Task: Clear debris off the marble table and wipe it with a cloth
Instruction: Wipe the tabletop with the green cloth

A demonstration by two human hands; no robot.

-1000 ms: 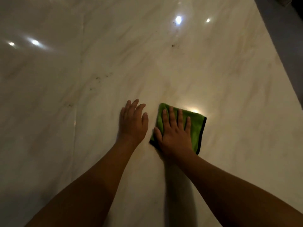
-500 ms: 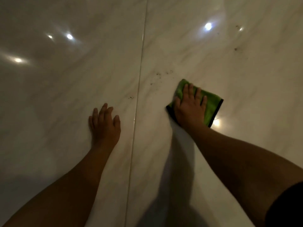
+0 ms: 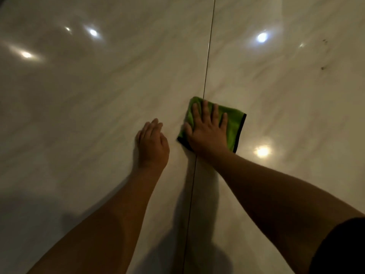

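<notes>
Our right hand [image 3: 207, 133] lies flat on the green cloth [image 3: 235, 125], palm down. Its fingers are straight, slightly spread and pointing to 12 o'clock; it presses the cloth rather than gripping it. Our left hand [image 3: 153, 144] rests released on the bare marble table [image 3: 94, 99] at the cloth's 9 o'clock, near it but not touching, fingers together.

A thin dark seam [image 3: 208, 62] runs from 12 to 6 o'clock and passes under the cloth's left part. Dark debris specks [image 3: 323, 68] lie well apart at 2 o'clock. Bright light reflections [image 3: 262, 37] dot the polished top, and a dark sleeve [image 3: 343, 248] shows at 4 o'clock.

The folded cloth lies flat just right of centre. Its slightly longer side runs from about 10 to 4 o'clock, and its black-trimmed edge faces 4 o'clock.
</notes>
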